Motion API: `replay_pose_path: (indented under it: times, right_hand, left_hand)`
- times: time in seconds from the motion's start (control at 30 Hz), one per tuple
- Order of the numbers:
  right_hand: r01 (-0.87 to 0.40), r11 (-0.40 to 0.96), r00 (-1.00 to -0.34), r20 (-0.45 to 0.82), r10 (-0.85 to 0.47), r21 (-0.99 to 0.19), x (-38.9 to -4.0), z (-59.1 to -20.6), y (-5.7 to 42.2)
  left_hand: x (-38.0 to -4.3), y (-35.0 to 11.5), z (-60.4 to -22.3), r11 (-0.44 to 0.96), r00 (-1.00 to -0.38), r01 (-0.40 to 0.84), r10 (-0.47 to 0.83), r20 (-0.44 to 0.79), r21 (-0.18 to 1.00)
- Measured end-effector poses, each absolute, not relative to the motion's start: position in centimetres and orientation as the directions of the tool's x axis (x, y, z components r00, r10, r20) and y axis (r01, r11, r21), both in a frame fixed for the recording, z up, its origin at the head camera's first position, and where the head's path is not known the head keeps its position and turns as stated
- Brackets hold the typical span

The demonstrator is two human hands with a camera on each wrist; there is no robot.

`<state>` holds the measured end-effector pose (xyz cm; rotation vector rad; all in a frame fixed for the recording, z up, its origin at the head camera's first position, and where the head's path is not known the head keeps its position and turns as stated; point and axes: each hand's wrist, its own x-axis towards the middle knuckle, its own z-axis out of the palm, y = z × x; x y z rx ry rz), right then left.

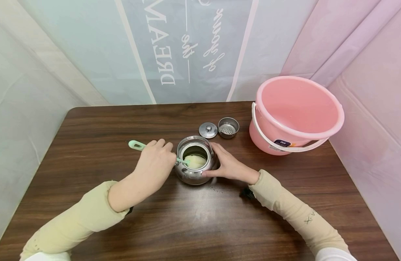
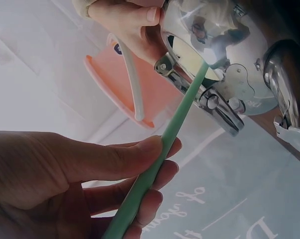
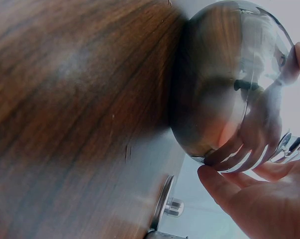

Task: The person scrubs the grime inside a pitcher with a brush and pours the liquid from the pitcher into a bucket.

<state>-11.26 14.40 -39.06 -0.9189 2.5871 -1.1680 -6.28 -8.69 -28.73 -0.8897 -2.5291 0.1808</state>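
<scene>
A shiny round steel teapot (image 1: 191,177) stands on the table with its top uncovered. My left hand (image 1: 156,163) pinches the green handle (image 2: 177,117) of a sponge cup brush between thumb and fingers. The handle's looped end (image 1: 135,145) sticks out to the left, while the pale, sponge-like head (image 1: 196,161) lies inside the teapot's mouth. From the right side, my right hand (image 1: 228,163) grips the teapot's body, thumb at the front and fingers toward the back. The right wrist view shows its fingertips against the curved wall. The teapot's bail handle (image 2: 209,99) is folded down beside the opening.
Behind the teapot lie a round steel lid (image 1: 208,129) with a knob and a perforated strainer cup (image 1: 228,128). A pink bucket (image 1: 269,125) with a white handle stands at the back right. Printed cloth (image 1: 203,87) hangs along the table's far edge.
</scene>
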Motion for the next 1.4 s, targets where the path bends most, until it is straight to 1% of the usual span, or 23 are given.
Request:
replay_pose_path:
  times: [0.23,0.5,0.77,1.1,1.4]
  right_hand:
    - [-0.470,0.504,-0.798,0.105,-0.593,-0.725,-11.2,-39.0,14.4]
    - [-0.464,0.503,-0.798,0.099,-0.594,-0.729,-11.3,-39.0,14.5]
    - [-0.463,0.514,-0.799,0.089,-0.595,-0.723,-11.3,-39.0,14.5]
    - [-0.459,0.517,-0.801,0.086,-0.592,-0.723,-11.3,-39.0,14.5]
    - [-0.464,0.511,-0.798,0.091,-0.595,-0.724,-11.3,-39.1,14.5]
  left_hand:
    - [-6.3,-8.3,-29.0,0.778,-0.689,0.567,0.628,0.362,-0.270]
    - [-6.5,-7.8,-29.3,0.775,-0.674,0.575,0.630,0.385,-0.261]
    - [-6.9,-7.6,-29.4,0.776,-0.673,0.567,0.630,0.387,-0.276]
    - [-7.5,-7.6,-29.6,0.793,-0.673,0.549,0.608,0.421,-0.265]
    - [-7.7,-7.7,-29.6,0.806,-0.688,0.530,0.590,0.422,-0.264]
